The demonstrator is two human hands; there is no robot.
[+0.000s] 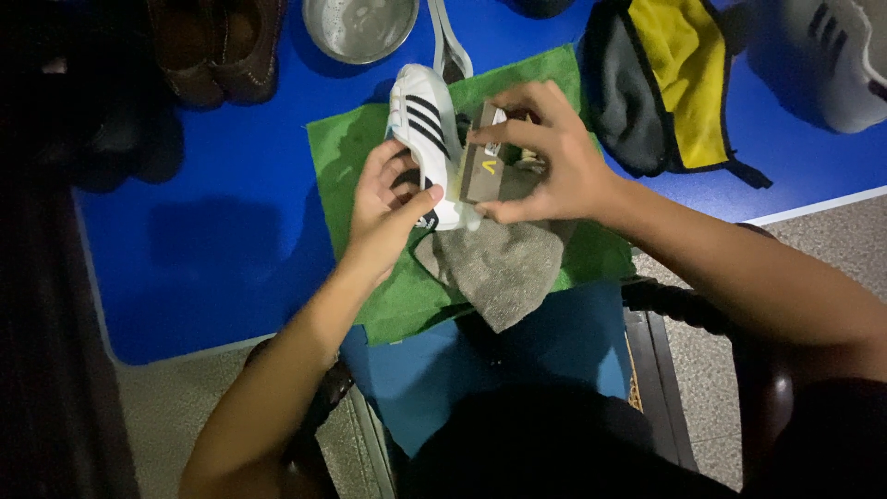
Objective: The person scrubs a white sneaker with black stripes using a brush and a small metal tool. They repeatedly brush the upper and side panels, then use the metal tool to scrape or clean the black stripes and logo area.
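My left hand [386,208] grips a white sneaker [423,129] with black stripes, held on its side over a green cloth [351,152]. My right hand [554,157] holds a small brown brush block [482,166] pressed against the sneaker's sole side. A grey rag [504,263] lies on the green cloth just under both hands.
The blue table top [212,249] carries a metal bowl [360,28] at the back, brown leather shoes [217,46] at the back left, a yellow and grey cloth [665,83] to the right, and another white striped sneaker [836,60] at the far right. A dark wooden chair [684,314] frames my lap.
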